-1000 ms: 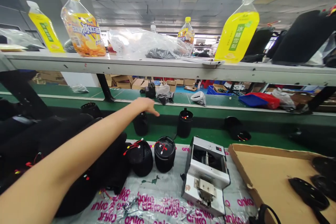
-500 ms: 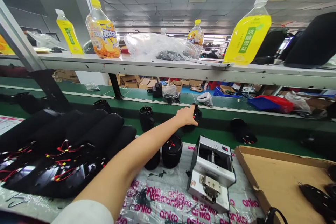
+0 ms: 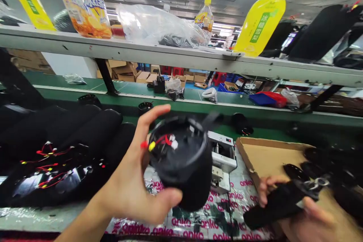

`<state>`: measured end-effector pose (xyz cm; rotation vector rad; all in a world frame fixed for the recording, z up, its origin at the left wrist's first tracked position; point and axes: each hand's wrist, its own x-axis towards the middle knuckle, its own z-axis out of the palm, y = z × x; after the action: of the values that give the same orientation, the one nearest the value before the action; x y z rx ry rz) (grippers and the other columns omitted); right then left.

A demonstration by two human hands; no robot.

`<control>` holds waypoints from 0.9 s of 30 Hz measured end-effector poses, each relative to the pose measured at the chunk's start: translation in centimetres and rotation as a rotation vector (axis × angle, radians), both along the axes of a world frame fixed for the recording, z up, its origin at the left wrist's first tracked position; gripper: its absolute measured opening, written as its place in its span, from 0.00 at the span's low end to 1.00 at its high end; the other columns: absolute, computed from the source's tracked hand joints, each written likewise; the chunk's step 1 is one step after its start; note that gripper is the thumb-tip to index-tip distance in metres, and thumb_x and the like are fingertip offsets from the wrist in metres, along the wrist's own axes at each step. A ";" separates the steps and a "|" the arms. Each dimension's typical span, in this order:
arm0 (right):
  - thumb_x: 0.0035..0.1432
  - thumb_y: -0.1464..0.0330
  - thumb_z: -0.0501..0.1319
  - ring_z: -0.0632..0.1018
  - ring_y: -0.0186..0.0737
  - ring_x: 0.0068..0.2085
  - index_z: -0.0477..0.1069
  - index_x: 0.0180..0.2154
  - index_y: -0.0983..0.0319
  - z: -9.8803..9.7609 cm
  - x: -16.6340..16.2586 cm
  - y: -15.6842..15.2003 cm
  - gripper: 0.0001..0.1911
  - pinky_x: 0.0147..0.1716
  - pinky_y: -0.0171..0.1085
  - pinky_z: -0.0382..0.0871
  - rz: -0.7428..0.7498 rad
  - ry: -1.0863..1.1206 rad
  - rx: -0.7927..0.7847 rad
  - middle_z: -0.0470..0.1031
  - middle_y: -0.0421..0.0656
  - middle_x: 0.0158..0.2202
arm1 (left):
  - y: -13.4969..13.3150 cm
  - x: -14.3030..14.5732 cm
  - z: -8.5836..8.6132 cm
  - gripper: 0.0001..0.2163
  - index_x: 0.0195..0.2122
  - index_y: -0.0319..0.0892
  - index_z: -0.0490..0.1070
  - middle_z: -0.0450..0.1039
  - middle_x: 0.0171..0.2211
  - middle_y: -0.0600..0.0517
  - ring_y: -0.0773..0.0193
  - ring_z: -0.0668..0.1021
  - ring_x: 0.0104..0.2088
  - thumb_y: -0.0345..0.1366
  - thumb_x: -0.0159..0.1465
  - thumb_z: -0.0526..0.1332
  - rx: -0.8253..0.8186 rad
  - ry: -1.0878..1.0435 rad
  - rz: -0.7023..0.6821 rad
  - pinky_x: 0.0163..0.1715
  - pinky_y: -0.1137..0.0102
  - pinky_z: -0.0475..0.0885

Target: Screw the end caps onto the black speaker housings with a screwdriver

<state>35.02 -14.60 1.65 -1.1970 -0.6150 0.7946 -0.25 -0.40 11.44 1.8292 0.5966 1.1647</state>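
Observation:
My left hand [image 3: 141, 174] is wrapped around the side of a black cylindrical housing [image 3: 187, 170], its thumb low and its fingers at the rim. The housing is raised close to me, with its hollow end tilted toward me. Inside show thin red wires and small white, red and yellow connectors [image 3: 167, 141]. At the lower right my right hand [image 3: 300, 211] grips a long black handheld tool [image 3: 275, 204] with a metal loop at one end; blur hides its exact kind. Behind the housing, partly covered, stands a small grey-white machine [image 3: 224, 159].
Large black cylinders [image 3: 85, 132] with loose wires lie at left. A cardboard tray [image 3: 263, 151] with black parts is at right. Beyond runs a green conveyor [image 3: 181, 111] carrying more black housings. Drink bottles [image 3: 261, 22] stand on the shelf [image 3: 176, 55] above.
My left hand has drawn back from the conveyor, bringing the black housing close to me. My right hand has come into view at the lower right, holding the black tool. The view has shifted.

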 end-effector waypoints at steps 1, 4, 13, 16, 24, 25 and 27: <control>0.32 0.38 0.78 0.77 0.45 0.23 0.84 0.30 0.58 1.5 -0.1 0.4 0.33 0.21 0.41 0.75 -0.047 -0.011 0.082 0.77 0.47 0.28 | -0.9 -0.8 -2.2 0.54 0.79 0.59 0.56 0.75 0.69 0.47 0.33 0.85 0.60 0.37 0.52 0.76 -0.042 0.018 -0.037 0.58 0.49 0.86; 0.40 0.34 0.77 0.70 0.34 0.21 0.79 0.29 0.58 5.0 -1.1 1.7 0.35 0.19 0.34 0.68 -0.068 -0.074 0.348 0.67 0.40 0.26 | -2.1 -1.9 -9.2 0.56 0.78 0.58 0.58 0.77 0.66 0.44 0.32 0.81 0.66 0.28 0.47 0.75 -0.143 0.124 -0.052 0.70 0.45 0.78; 0.62 0.31 0.64 0.78 0.41 0.21 0.86 0.35 0.61 5.4 -6.7 7.0 0.39 0.18 0.37 0.72 0.280 -0.323 0.548 0.79 0.46 0.29 | -2.5 -2.2 -18.1 0.46 0.78 0.52 0.59 0.63 0.79 0.40 0.34 0.63 0.81 0.35 0.59 0.76 -0.418 0.075 -0.259 0.83 0.40 0.54; 0.61 0.31 0.65 0.79 0.42 0.21 0.86 0.35 0.63 3.7 -7.5 7.9 0.40 0.20 0.38 0.74 0.285 -0.324 0.524 0.81 0.48 0.31 | -4.7 -1.3 -19.1 0.45 0.80 0.51 0.58 0.59 0.81 0.42 0.33 0.61 0.81 0.59 0.67 0.72 -0.523 -0.047 -0.218 0.81 0.44 0.58; 0.65 0.28 0.58 0.76 0.42 0.16 0.88 0.35 0.62 2.4 -7.1 9.2 0.45 0.16 0.38 0.70 0.356 -0.239 0.419 0.82 0.50 0.28 | -5.0 4.3 -20.0 0.33 0.65 0.45 0.76 0.81 0.62 0.42 0.38 0.81 0.61 0.65 0.72 0.59 -0.486 -0.210 0.033 0.64 0.50 0.74; 0.65 0.29 0.58 0.76 0.42 0.15 0.87 0.35 0.63 2.7 -6.6 9.0 0.44 0.15 0.37 0.70 0.384 -0.225 0.394 0.82 0.50 0.27 | -4.4 4.7 -19.9 0.32 0.64 0.45 0.78 0.82 0.61 0.42 0.39 0.82 0.59 0.65 0.72 0.59 -0.476 -0.232 0.000 0.62 0.52 0.75; 0.65 0.30 0.59 0.75 0.42 0.16 0.87 0.34 0.63 3.6 -4.8 8.0 0.43 0.15 0.37 0.70 0.416 -0.220 0.360 0.81 0.50 0.26 | -3.2 5.1 -19.7 0.32 0.61 0.44 0.80 0.84 0.56 0.43 0.41 0.83 0.55 0.64 0.71 0.60 -0.480 -0.268 -0.077 0.58 0.54 0.76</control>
<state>30.25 -6.58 5.22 -0.8384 -1.1629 0.8569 4.85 -3.65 -8.25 1.2570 0.5836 1.0800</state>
